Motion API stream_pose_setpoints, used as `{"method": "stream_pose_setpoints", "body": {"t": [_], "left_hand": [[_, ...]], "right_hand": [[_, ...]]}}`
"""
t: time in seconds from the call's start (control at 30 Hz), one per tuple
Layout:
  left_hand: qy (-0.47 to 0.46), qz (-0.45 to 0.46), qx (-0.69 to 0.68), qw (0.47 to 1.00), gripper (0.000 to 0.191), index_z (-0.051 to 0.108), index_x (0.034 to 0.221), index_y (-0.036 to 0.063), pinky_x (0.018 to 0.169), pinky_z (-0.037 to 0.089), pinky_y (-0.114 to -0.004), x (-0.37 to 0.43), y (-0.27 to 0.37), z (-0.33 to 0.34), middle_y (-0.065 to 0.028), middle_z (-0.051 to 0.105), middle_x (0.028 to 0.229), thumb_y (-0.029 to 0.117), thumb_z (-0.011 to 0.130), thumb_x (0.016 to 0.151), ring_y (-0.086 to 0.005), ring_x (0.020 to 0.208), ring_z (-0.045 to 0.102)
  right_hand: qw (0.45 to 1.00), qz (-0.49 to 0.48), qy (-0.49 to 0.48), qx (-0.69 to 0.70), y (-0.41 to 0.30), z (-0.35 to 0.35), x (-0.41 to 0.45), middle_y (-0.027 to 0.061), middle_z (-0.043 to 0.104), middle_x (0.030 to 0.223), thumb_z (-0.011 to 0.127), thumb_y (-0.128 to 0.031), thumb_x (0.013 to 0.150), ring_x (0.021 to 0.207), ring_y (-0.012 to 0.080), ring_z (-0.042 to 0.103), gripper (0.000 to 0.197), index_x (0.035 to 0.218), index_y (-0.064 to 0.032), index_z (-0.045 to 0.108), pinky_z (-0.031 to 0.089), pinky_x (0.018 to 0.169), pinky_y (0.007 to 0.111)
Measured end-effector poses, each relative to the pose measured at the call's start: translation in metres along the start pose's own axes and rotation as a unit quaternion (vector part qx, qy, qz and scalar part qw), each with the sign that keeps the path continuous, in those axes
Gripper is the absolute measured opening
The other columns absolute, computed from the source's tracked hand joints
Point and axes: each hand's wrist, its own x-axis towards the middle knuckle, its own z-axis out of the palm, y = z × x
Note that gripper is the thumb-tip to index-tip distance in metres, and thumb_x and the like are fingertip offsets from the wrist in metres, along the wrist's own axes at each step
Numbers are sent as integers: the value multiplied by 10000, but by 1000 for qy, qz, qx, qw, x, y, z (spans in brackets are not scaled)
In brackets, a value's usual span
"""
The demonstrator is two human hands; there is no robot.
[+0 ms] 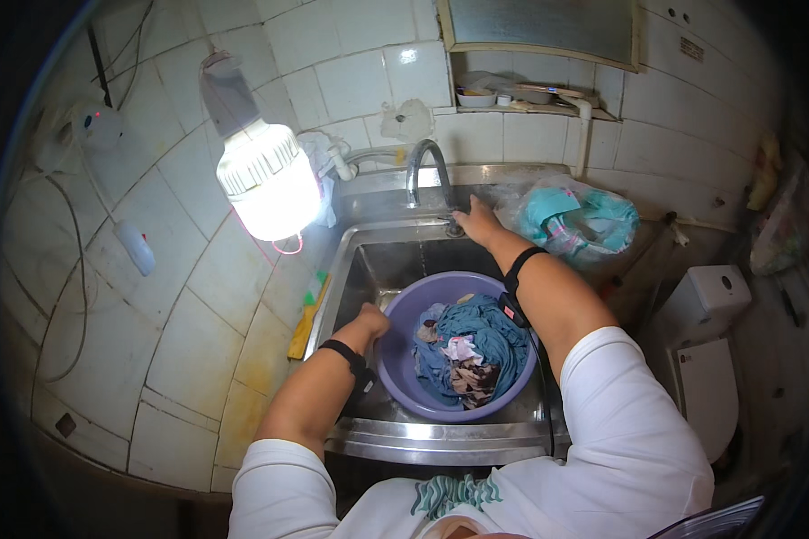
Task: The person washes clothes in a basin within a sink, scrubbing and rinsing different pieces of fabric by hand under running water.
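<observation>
A purple plastic basin (396, 374) sits in a stainless-steel sink (438, 431). Inside it lies a heap of wet-looking cloth: blue-green fabric (475, 316), a small pale pink piece (462, 348) and a brown patterned piece (473, 381). My left hand (375, 319) is at the basin's left rim, its fingers mostly hidden. Up at the back of the sink, my right hand (478, 221) grips the base of the chrome gooseneck faucet (431, 149), with thumb and forefinger on either side. No stream shows clearly below the spout.
A lit bulb lamp (270, 185) hangs close at the left. Beyond my right forearm lies a clear plastic bag with turquoise contents (576, 215). A yellow-handled brush (308, 323) leans at the sink's left edge. A toilet (708, 384) stands to the right.
</observation>
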Motion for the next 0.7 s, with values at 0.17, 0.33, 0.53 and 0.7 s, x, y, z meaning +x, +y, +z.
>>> {"method": "stream_pose_setpoints", "body": {"t": [0.17,0.33,0.53,0.7], "left_hand": [[131,0,-120,984,362,532,1092,-112,795,494,-437,-87,52,-27,-270,610,1037,67,512,778,-409,992,600],[31,-9,-237,971,386,509,1131,-91,719,496,-461,-131,94,-28,-255,564,1082,67,507,779,-337,975,591],[-183,-12,-556,811,473,441,1222,-39,791,421,-621,-145,100,-3,-237,488,1203,203,554,831,-412,1031,516],[-216,-56,-594,773,757,176,1410,-13,978,39,-727,-167,104,9,-243,217,1460,266,569,827,-465,1320,222]], "right_hand": [[979,-150,-140,18,-6,1,-43,211,600,1104,600,-264,816,1056,363,564,427,1182,-48,556,446,895,385],[789,-274,-299,-462,-29,-12,-107,157,575,1199,556,-182,796,1118,343,540,291,1057,-109,664,269,941,673],[907,-74,-355,-214,-87,-55,-145,168,641,1059,639,-304,784,999,321,610,366,1095,-111,650,484,856,368],[946,-11,-285,-153,-96,-77,-172,169,669,961,663,-268,767,904,317,640,305,989,-61,687,496,808,376]]}}
